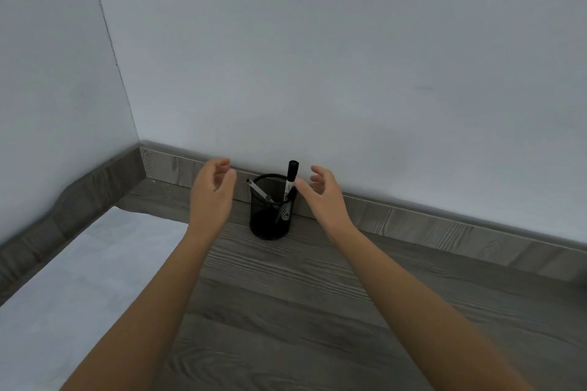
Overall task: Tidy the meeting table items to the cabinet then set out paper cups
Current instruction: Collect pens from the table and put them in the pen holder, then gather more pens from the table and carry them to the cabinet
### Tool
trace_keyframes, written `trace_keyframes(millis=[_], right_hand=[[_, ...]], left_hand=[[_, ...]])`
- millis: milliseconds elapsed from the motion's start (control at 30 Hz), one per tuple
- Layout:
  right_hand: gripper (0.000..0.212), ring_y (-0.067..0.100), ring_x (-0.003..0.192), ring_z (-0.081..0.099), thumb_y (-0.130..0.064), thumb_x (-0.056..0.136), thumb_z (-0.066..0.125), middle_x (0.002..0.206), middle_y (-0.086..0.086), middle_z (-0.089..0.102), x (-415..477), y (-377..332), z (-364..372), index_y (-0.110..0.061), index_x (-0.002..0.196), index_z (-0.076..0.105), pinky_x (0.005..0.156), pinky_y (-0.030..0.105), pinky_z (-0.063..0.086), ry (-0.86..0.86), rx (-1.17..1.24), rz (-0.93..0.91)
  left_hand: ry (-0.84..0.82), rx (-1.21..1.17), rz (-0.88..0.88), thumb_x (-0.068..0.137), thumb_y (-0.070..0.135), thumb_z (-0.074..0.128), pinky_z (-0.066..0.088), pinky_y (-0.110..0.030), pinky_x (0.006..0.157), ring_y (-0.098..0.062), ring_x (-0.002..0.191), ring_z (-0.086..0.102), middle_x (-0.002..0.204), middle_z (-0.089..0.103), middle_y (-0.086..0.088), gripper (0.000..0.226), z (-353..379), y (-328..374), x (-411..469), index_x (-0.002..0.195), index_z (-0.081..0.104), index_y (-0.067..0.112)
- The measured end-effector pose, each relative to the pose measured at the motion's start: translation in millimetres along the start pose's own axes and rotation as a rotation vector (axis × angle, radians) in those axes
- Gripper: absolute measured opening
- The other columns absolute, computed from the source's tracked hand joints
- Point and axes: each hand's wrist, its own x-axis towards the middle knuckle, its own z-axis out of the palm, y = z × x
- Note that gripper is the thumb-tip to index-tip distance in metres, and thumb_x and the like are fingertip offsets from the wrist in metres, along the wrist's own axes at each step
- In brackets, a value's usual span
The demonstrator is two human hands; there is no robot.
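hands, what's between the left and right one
In the head view, a black mesh pen holder stands between the left hand and right hand, with a marker and a pen in it.

The left arm [152, 295] and right arm [413, 295] are bare along all the length that shows, from the lower edge of the view to the wrists. The left hand [211, 197] and right hand [324, 197] are bare too, with slim fingers [220, 164]. Finer detail such as nails is too blurred to tell.
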Motion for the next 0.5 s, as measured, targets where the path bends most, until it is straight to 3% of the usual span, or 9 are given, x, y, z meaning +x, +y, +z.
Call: trace_keyframes(millis=[100, 267, 400, 500], right_hand=[[0.047, 0.017, 0.122, 0.043, -0.026, 0.087, 0.057, 0.132, 0.008, 0.047, -26.5, 6.1, -20.2, -0.016, 0.130, 0.040, 0.097, 0.026, 0.035, 0.020, -0.031, -0.004], [0.044, 0.009, 0.114, 0.044, -0.026, 0.087, 0.055, 0.130, 0.005, 0.049, -79.7, 36.2, -52.7, -0.017, 0.129, 0.042, 0.093, 0.022, 0.033, 0.078, -0.167, 0.056], [0.045, 0.011, 0.112, 0.045, -0.024, 0.088, 0.055, 0.129, 0.008, 0.050, -126.2, 52.4, -70.9, -0.013, 0.129, 0.042, 0.093, 0.022, 0.034, 0.117, -0.295, 0.164], [0.047, 0.017, 0.120, 0.046, -0.021, 0.087, 0.056, 0.130, 0.009, 0.050, -165.0, 58.2, -79.0, -0.011, 0.130, 0.041, 0.098, 0.023, 0.033, 0.143, -0.361, 0.234]], left_hand=[[0.006, -0.007, 0.006, 0.091, 0.012, 0.046, 0.036, -0.009, 0.075, -0.003, 0.089, 0.050, 0.107, 0.052, 0.001, 0.027, -6.7, -2.3, -26.2, 0.117, 0.052, 0.009], [-0.032, -0.028, -0.078, 0.091, 0.008, 0.045, 0.036, -0.014, 0.073, -0.014, 0.095, 0.048, 0.104, 0.053, -0.001, 0.026, -4.5, -11.0, -67.8, 0.117, 0.051, 0.006], [-0.185, -0.044, -0.215, 0.092, 0.011, 0.045, 0.036, -0.014, 0.068, -0.003, 0.078, 0.048, 0.085, 0.051, 0.011, 0.026, 3.6, -23.9, -88.4, 0.117, 0.051, 0.009], [-0.332, -0.027, -0.261, 0.092, 0.013, 0.046, 0.036, -0.012, 0.067, -0.010, 0.079, 0.048, 0.083, 0.049, 0.013, 0.026, 14.8, -28.3, -105.0, 0.117, 0.051, 0.009]])
